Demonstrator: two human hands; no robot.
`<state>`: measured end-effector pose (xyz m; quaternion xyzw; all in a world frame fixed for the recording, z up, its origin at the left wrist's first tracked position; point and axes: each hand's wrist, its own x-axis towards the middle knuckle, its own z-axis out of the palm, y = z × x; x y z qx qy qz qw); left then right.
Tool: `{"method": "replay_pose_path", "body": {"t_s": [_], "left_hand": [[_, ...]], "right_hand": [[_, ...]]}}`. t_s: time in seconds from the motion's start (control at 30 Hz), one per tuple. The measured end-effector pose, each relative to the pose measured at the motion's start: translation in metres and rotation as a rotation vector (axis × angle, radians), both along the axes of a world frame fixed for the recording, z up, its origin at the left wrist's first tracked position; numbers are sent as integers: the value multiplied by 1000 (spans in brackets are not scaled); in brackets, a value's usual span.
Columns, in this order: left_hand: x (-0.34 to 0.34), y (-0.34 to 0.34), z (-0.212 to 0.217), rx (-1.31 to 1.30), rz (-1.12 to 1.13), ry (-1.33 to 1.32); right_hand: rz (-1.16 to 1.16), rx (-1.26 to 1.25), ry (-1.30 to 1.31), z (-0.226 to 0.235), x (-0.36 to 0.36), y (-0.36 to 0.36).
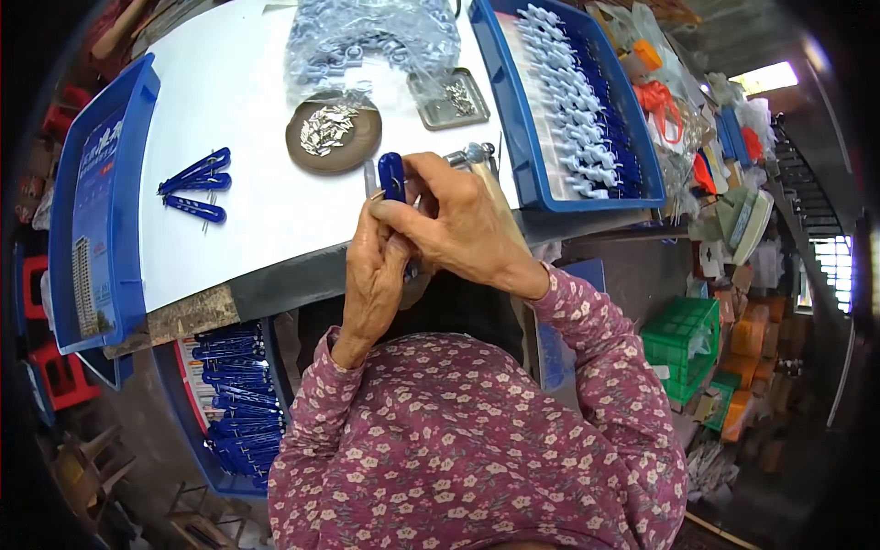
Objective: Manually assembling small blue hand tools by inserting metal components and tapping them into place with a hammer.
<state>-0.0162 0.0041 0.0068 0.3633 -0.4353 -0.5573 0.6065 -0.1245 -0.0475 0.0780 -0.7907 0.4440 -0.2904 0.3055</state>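
Note:
Both hands meet at the near edge of a white table [247, 101]. My left hand [374, 275] and my right hand [458, 225] together grip a small dark blue plastic piece [392, 176] that sticks up between the fingers. A hammer [477, 156] with a metal head and wooden handle lies just behind my right hand. A round brown dish [359, 151] of small metal parts sits just beyond the hands. Three finished blue pieces [194, 186] lie on the table to the left.
A small metal tray [423, 112] of parts and a clear bag [367, 37] of pale plastic pieces lie farther back. Blue bins stand left [137, 110] and right [541, 183], the right one filled with blue and pale pieces. Another bin [234, 412] of blue pieces sits below the table.

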Motion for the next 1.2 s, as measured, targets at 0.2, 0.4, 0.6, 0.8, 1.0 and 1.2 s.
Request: {"method": "replay_pose_path", "body": {"t_s": [0.2,0.4,0.6,0.8,1.0,1.2], "left_hand": [[13,-6,4,163,-95,218],[24,-2,1,177,-143,281],[28,4,-2,155,-139,360],[39,4,3,151,-172,406],[44,4,-3,149,-132,455],[43,3,-8,181,-178,542]], "right_hand": [[246,288,197,12,-14,-55],[251,-77,376,-23,24,-161],[266,-728,525,-87,18,-227],[300,-857,982,-81,26,-231],[384,-884,1170,-79,35,-225],[346,-877,1176,-90,18,-237]]}}
